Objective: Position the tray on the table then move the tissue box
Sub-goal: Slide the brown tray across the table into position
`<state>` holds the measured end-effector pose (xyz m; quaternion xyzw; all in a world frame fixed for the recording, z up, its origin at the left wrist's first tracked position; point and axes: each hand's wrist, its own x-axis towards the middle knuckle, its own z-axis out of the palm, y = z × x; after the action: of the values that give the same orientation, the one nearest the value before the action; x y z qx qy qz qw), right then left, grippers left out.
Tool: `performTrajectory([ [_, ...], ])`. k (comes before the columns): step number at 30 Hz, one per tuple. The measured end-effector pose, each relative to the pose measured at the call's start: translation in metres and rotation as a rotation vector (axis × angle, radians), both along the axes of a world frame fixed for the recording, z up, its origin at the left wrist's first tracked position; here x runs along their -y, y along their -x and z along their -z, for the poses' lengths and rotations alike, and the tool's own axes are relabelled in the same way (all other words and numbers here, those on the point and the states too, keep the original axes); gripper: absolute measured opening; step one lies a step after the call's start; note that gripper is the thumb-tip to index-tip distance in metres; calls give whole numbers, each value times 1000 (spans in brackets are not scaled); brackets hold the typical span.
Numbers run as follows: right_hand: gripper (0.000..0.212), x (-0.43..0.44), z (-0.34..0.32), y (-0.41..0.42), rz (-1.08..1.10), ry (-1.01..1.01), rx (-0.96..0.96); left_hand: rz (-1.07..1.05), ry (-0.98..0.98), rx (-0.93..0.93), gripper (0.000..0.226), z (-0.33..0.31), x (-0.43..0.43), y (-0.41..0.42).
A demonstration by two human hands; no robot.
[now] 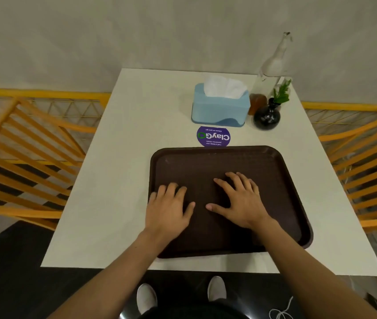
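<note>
Both forearms reach in: left hand [168,209] and right hand [240,201] lie flat, fingers spread, palms down on the brown tray [281,180] at the table's [118,180] near edge. Beyond it, a purple sticker [214,136], then the blue tissue box [219,108] toward the far edge.

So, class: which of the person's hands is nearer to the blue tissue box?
Right. The right hand lies flat on the tray, almost straight below the tissue box. The left hand rests at the tray's left edge, further down and off to the side.
</note>
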<state>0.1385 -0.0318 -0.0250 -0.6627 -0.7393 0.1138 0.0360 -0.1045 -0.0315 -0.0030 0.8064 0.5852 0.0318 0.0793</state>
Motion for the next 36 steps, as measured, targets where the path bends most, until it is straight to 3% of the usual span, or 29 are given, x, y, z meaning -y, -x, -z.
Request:
performTrajectory([
  [6,84,-3,-4,71,112,-34,81,-102,84,-39,77,13,28,28],
  [9,68,-8,-9,90,100,-47,85,-121,81,-31,81,20,29,47],
  [12,47,-21,-19,94,68,-27,-32,-91,74,12,82,28,24,72],
  [17,23,-41,-34,89,40,-202,-70,12,67,20,84,33,6,110],
  [21,30,-58,-41,84,113,-212,-27,117,74,17,85,33,-14,141],
  [25,43,-71,-36,78,122,-94,45,187,68,28,85,31,-33,161],
  [30,41,-72,-26,70,122,8,20,255,71,29,85,29,-58,173],
  [36,43,-71,-15,69,196,-56,-40,97,-26,46,77,19,-79,173],
])
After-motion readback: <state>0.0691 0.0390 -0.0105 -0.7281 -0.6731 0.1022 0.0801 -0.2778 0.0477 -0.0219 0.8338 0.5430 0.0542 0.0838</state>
